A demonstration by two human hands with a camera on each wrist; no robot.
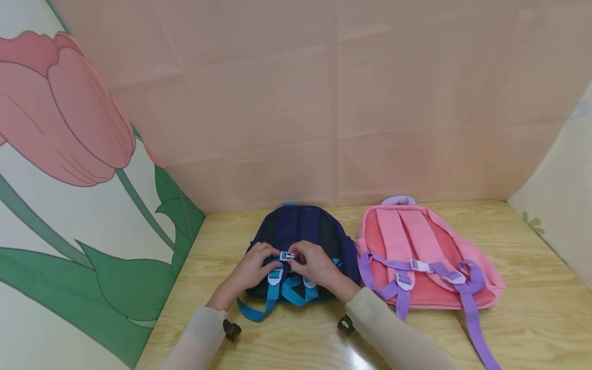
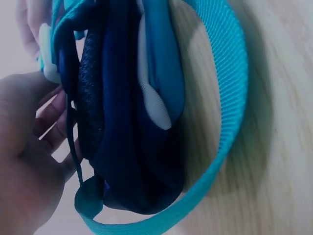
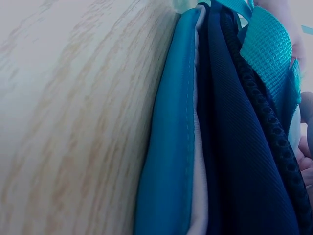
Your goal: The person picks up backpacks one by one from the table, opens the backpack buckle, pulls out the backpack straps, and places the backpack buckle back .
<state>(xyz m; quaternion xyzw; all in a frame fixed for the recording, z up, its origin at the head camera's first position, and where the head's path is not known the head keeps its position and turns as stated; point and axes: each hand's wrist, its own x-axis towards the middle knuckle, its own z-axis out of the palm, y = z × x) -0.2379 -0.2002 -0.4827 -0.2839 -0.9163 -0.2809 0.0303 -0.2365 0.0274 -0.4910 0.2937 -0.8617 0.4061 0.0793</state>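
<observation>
A navy backpack [image 1: 288, 226] lies with its shoulder straps facing up. Over its middle, my left hand [image 1: 253, 265] pinches one side of a small white side-release buckle [image 1: 284, 255] between thumb and fingers. From the other side my right hand [image 1: 318, 265] pinches the buckle's right part. Whether the two halves are fully locked I cannot tell. In the left wrist view, a turquoise webbing strap [image 2: 229, 98] loops out beside the bag, and a white plastic piece [image 2: 49, 58] shows at my fingertips. The right wrist view shows mostly the bag's navy side [image 3: 244, 132]; that hand is largely cut off.
Right beside the navy bag lies a pink backpack [image 1: 388, 226] with purple straps [image 1: 474, 324] and a white chest buckle [image 1: 421, 265]. Both rest on a wood-grain table [image 1: 532, 308]. A pinkish-brown sheet [image 1: 277, 103] hangs behind, and a tulip-patterned panel [image 1: 88, 113] stands at left.
</observation>
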